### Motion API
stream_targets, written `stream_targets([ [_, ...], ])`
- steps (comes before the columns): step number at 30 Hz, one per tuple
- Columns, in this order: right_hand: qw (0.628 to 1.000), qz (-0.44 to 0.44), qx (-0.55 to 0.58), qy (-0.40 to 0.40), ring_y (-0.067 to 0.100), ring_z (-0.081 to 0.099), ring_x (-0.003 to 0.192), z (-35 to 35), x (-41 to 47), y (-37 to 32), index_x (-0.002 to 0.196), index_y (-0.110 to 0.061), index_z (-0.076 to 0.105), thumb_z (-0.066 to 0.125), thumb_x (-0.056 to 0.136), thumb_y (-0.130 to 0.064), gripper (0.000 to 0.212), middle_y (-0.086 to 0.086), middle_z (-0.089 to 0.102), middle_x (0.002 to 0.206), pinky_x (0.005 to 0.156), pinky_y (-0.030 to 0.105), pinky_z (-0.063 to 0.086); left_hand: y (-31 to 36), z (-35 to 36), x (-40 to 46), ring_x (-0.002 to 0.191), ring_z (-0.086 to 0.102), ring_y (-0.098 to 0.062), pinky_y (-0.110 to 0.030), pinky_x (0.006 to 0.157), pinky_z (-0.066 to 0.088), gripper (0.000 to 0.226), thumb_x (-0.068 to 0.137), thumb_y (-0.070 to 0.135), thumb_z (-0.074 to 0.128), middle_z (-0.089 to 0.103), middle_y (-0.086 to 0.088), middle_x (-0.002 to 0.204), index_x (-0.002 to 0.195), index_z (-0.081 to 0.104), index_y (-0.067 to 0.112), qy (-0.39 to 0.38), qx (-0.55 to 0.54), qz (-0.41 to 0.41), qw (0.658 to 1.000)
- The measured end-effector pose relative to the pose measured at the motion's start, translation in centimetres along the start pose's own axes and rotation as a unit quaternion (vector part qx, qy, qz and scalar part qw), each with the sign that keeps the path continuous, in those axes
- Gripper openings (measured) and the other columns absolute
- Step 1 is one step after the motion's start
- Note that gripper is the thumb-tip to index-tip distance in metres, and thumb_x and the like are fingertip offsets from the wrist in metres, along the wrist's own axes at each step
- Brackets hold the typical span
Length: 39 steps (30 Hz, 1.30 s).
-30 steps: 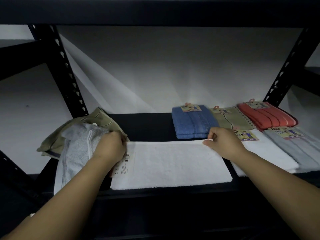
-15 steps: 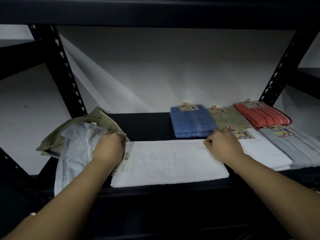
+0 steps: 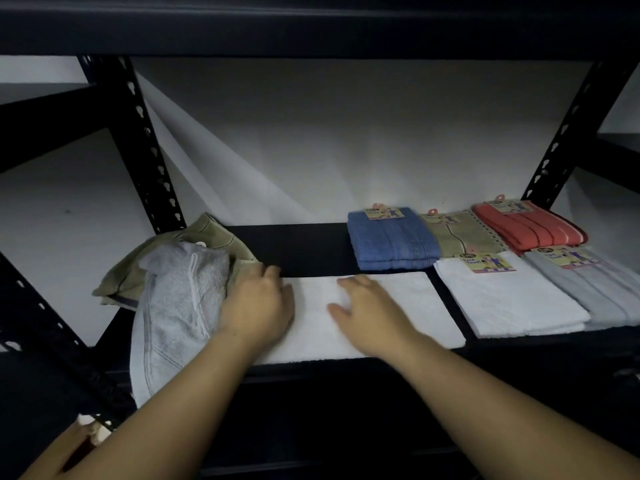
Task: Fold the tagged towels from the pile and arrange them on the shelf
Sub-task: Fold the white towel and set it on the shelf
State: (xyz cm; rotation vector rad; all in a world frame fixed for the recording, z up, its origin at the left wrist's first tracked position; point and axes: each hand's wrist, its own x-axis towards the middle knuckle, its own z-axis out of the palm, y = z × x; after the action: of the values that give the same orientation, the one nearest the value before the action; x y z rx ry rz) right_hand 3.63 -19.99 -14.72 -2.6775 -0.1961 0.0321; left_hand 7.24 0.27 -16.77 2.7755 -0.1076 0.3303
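Step in hand: folding one white terry towel (image 3: pixel 388 306), which lies flat along the front edge of the black metal shelf (image 3: pixel 304 247), about midway between its left and right ends.
Left hand (image 3: pixel 256 306): rests on the towel's left end, fingers curled downward; whether they pinch the cloth cannot be told.
Right hand (image 3: pixel 367 310): lies flat on the towel's middle, fingers straight and slightly spread, pressing the cloth down.
Pile: a grey terry towel (image 3: pixel 176 299) draped over an olive striped towel (image 3: pixel 207 233) at the shelf's left end, the grey one hanging past the front edge.
Arranged stock: blue folded towel (image 3: pixel 391 240), beige folded towel (image 3: pixel 457 237), coral folded towel (image 3: pixel 530 226) in the rear row; white folded towel (image 3: pixel 509 299) and pale grey folded towel (image 3: pixel 595 289) in front, at the right end, each with a card tag.
Next move, by judgement: bring one end over the other to match the folded size, keep the edges aligned, then slide the towel right, beside the white folded towel.
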Motion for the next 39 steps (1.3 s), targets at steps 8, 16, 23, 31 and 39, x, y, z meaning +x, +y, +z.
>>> stream_targets([
  [8, 0.992, 0.012, -0.111, -0.059, 0.012, -0.009, 0.159, 2.1, 0.1, 3.3, 0.166, -0.032, 0.003, 0.019, 0.098, -0.078, 0.084, -0.007, -0.009, 0.173, 0.13, 0.046, -0.004, -1.4, 1.8, -1.1, 0.13, 0.052, -0.034, -0.041, 0.107, 0.043, 0.052, 0.103, 0.041, 0.047, 0.054, -0.016, 0.144, 0.14, 0.056, 0.005, -0.027, 0.02, 0.024, 0.999],
  [16, 0.986, 0.132, -0.103, -0.017, 0.011, -0.003, 0.16, -1.0, 0.4, 10.0, 0.166, -0.019, 0.0, 0.023, 0.095, -0.081, 0.098, -0.002, -0.007, 0.174, 0.13, 0.04, 0.003, -1.5, 1.8, -1.1, 0.136, 0.047, -0.032, -0.039, 0.114, 0.036, 0.057, 0.104, 0.044, 0.044, 0.05, -0.015, 0.149, 0.146, 0.052, 0.006, -0.03, 0.017, 0.031, 0.999],
  [23, 0.98, 0.167, -0.014, 0.109, 0.027, 0.029, 0.15, -0.6, -0.5, 9.6, 0.157, -0.009, 0.036, 0.044, 0.103, -0.051, 0.069, 0.01, 0.03, 0.165, 0.12, 0.046, 0.034, -1.7, 1.8, -1.1, 0.141, 0.043, -0.03, -0.04, 0.119, 0.032, 0.061, 0.103, 0.048, 0.043, 0.048, -0.014, 0.152, 0.148, 0.049, 0.006, -0.039, -0.001, 0.026, 0.999],
  [31, 0.959, 0.213, -0.092, 0.164, 0.036, 0.049, 0.116, -0.4, -0.3, 8.5, 0.115, -0.005, 0.061, 0.052, 0.103, -0.043, 0.04, 0.015, 0.053, 0.12, 0.089, 0.044, 0.042, -1.6, 1.7, -1.2, 0.144, 0.038, -0.026, -0.039, 0.12, 0.03, 0.079, 0.097, 0.066, 0.041, 0.042, -0.009, 0.155, 0.154, 0.041, 0.011, -0.049, 0.007, 0.034, 0.998],
  [39, 0.977, 0.156, -0.056, 0.132, 0.033, 0.059, 0.103, -2.2, -0.4, 8.5, 0.121, -0.013, 0.054, 0.049, 0.107, -0.038, 0.029, 0.012, 0.062, 0.111, 0.071, 0.038, 0.042, -1.5, 1.9, -0.7, 0.147, 0.033, -0.032, -0.048, 0.124, 0.024, 0.087, 0.091, 0.071, 0.029, 0.042, -0.016, 0.156, 0.152, 0.043, 0.01, -0.036, 0.047, 0.092, 0.994],
])
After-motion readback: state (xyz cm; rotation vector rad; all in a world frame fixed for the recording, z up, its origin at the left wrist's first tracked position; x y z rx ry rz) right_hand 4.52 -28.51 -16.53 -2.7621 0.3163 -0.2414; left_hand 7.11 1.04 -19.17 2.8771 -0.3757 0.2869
